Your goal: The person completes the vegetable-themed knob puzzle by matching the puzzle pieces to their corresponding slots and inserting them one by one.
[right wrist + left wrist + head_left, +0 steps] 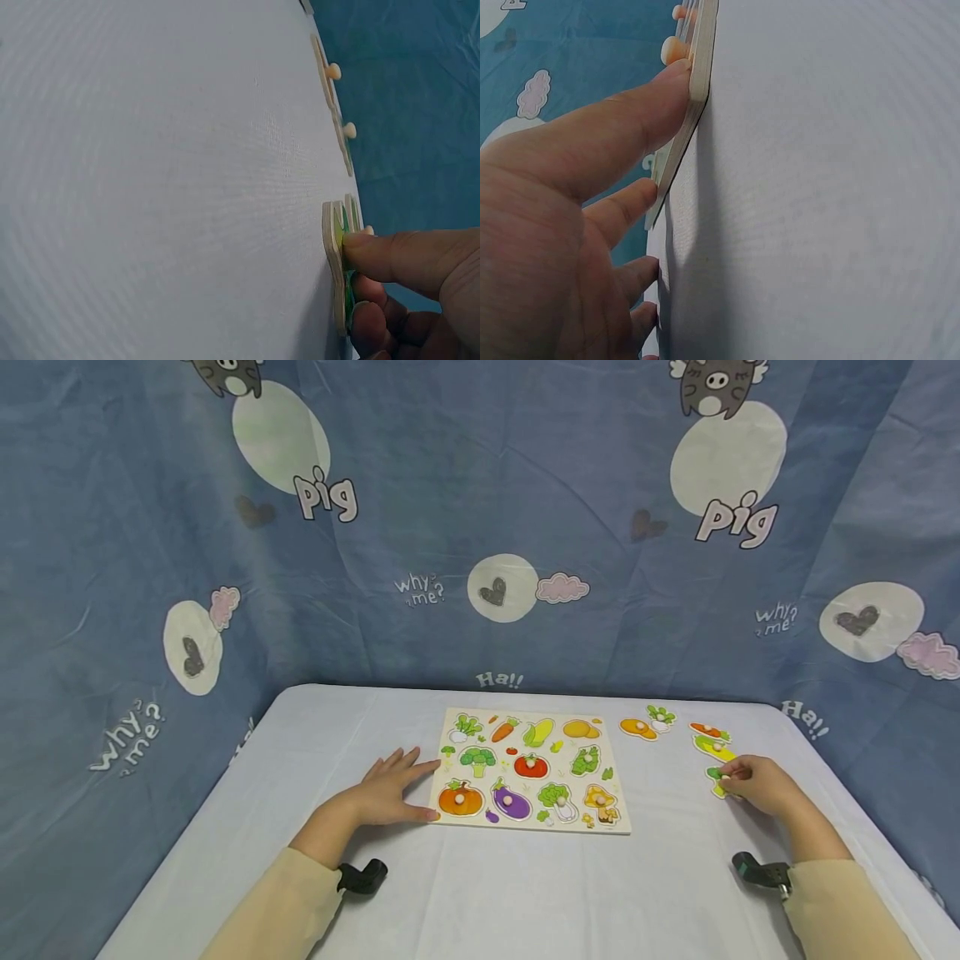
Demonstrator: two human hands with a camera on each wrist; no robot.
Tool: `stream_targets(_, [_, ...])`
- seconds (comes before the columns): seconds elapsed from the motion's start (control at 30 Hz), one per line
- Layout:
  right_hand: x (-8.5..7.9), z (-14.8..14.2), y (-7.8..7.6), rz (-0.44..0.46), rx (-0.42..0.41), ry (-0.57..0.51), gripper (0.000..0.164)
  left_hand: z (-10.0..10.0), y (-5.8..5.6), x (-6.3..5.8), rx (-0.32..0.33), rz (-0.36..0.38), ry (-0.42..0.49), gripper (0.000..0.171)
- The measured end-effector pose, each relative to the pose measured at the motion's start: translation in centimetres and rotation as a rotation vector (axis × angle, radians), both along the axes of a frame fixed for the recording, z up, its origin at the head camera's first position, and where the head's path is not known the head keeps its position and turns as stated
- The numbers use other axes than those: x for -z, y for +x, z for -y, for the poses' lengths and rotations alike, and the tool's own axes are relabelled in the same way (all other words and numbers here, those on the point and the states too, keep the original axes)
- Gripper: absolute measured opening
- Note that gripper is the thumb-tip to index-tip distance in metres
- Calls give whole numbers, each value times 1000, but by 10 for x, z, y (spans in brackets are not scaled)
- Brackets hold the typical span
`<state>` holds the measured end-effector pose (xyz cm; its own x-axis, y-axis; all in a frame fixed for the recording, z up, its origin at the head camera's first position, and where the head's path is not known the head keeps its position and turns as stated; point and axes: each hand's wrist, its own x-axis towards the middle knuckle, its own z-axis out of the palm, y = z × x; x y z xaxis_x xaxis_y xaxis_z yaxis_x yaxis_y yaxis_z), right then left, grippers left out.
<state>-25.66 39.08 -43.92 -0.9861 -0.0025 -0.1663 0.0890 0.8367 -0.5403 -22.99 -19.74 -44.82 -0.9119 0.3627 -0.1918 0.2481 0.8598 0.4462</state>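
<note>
A pale wooden puzzle board (528, 832) with vegetable pictures lies mid-table. Beside its left edge my left hand (386, 793) is spread, fingers extended, the thumb (641, 112) touching the near corner and the index finger at the side edge. To the right of the board, my right hand (761, 785) pinches a green broccoli puzzle piece (715, 783) between thumb and curled fingers. In the right wrist view the edge of the broccoli piece (334, 259) shows by the thumb; its knob is hidden. A corn piece (708, 746) and a carrot piece (705, 730) lie just beyond.
A potato piece (636, 728) and a turnip piece (662, 717) lie off the board's far right corner. Several knobbed pieces, such as the pumpkin (472, 802) and eggplant (517, 807), sit in the board. A blue printed cloth (420, 643) hangs behind the white table (517, 902).
</note>
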Motion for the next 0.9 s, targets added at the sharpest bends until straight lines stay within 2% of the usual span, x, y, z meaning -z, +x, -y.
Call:
stream_targets(0.37, [-7, 6, 3, 17, 7, -21, 26, -1, 0, 0, 0, 6, 2, 90])
stream_targets(0.6, [-19, 18, 5, 17, -30, -56, 26, -1, 0, 0, -4, 6, 0, 90])
stream_targets(0.9, [-34, 42, 8, -36, -113, -66, 26, -1, 0, -2, 2, 2, 1, 90])
